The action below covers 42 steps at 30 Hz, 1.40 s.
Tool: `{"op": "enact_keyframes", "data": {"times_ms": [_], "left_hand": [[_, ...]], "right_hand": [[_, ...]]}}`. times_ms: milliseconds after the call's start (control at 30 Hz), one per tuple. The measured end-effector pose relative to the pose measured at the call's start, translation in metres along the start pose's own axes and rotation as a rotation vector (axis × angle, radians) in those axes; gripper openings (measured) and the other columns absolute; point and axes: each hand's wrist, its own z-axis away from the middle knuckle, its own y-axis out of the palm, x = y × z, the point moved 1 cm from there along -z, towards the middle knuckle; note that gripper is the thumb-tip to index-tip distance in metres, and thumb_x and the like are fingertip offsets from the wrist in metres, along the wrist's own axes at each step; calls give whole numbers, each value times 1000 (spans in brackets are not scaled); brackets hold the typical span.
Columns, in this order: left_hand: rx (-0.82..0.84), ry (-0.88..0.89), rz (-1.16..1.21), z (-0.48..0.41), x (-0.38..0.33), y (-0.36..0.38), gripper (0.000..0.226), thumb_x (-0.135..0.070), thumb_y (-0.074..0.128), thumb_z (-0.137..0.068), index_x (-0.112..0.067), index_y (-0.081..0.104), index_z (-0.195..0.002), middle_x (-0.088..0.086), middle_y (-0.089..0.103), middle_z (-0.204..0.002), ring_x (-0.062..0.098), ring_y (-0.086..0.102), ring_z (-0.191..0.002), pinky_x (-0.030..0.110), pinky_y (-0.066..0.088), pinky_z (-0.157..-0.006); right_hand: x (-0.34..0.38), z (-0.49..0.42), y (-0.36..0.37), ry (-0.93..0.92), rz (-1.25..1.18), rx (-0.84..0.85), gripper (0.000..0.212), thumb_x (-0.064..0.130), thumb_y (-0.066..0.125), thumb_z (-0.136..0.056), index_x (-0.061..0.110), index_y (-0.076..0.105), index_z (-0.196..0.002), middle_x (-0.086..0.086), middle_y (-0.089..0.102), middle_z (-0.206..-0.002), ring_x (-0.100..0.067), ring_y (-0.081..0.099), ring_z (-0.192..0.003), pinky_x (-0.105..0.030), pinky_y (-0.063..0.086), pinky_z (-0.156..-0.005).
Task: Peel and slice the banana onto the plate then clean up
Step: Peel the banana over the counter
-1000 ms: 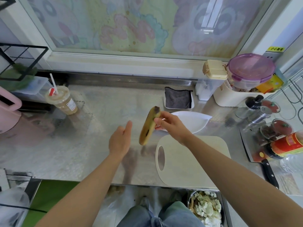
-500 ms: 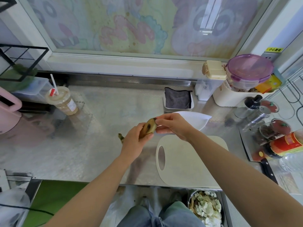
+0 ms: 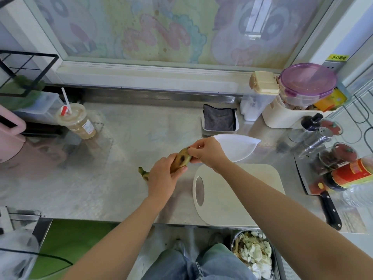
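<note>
Bright window daylight; soft counter glare; wide-angle bending at edges

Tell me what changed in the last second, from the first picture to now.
The left hand, open and empty a second ago, closed around the banana's middle. The banana swung from hanging upright to lying slanted, stem toward the left. The right hand shifted to pinch its tip end. No peel looks pulled back yet. The plate, cutting board and knife stayed put.
</note>
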Motion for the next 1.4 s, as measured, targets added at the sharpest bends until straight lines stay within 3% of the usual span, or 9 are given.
{"op": "enact_keyframes", "data": {"times_ms": [133,367,533,700,833,1000,1167,1300,1400], "left_hand": [[-42,-38,-44,8,-2,1,43,-58,55,-86,-28,54,-116,-6,54,-84,13,54,-77,31,50,-68],[-82,-52,-18,3,2,-5,47,-60,56,-84,-26,54,-117,-6,56,-87,14,55,-80,33,50,-67],[-129,-76,-99,3,-8,-8,44,-57,63,-80,-25,52,-108,-4,56,-83,15,54,-78,32,49,-66],[-119,-96,-107,4,-14,-5,44,-61,63,-78,-28,50,-105,-7,55,-81,13,54,-75,30,50,-62],[-70,-156,-16,6,-17,-7,43,-64,63,-75,-32,46,-98,-11,56,-78,10,55,-69,28,47,-58],[-26,-320,227,6,-19,-9,40,-60,68,-74,-34,48,-96,-15,60,-80,3,57,-71,24,46,-61],[-70,-445,656,3,-21,-12,32,-40,77,-75,-30,51,-91,-7,64,-89,11,62,-78,23,50,-68],[-173,-563,1164,-4,-16,-22,23,-22,73,-82,-23,54,-95,3,66,-100,22,65,-96,39,54,-84],[-245,-575,1312,-10,-10,-33,18,-19,68,-86,-23,58,-101,3,65,-107,26,63,-107,43,53,-89]], "right_hand": [[-3,2,8,-16,18,-63,8,5,66,-77,9,72,-74,-11,72,-75,-23,72,-65,-30,60,-70],[2,5,-2,-17,-241,157,20,12,59,-92,1,69,-106,-15,73,-96,-21,72,-86,-24,58,-77],[4,5,4,0,-70,87,19,13,55,-91,4,70,-99,-16,72,-86,-22,72,-68,-27,60,-70],[9,6,7,-139,219,-21,18,12,54,-86,8,71,-89,-4,69,-63,-11,65,-51,-12,52,-58],[6,6,8,-162,218,-75,17,14,58,-85,6,73,-84,-7,67,-63,-11,58,-51,-22,52,-60],[-1,2,15,-95,43,-68,18,18,62,-85,7,75,-81,-2,63,-58,-9,56,-50,-20,51,-60],[-11,-6,21,2,-81,-117,17,13,65,-83,6,72,-70,-2,60,-53,-11,53,-47,-25,49,-61],[-40,-5,21,126,-114,-147,22,9,64,-81,3,69,-60,-4,58,-49,-17,52,-48,-32,50,-65],[-61,3,14,188,-11,-153,25,5,58,-78,3,66,-55,-7,57,-50,-19,51,-51,-27,46,-57]]}}
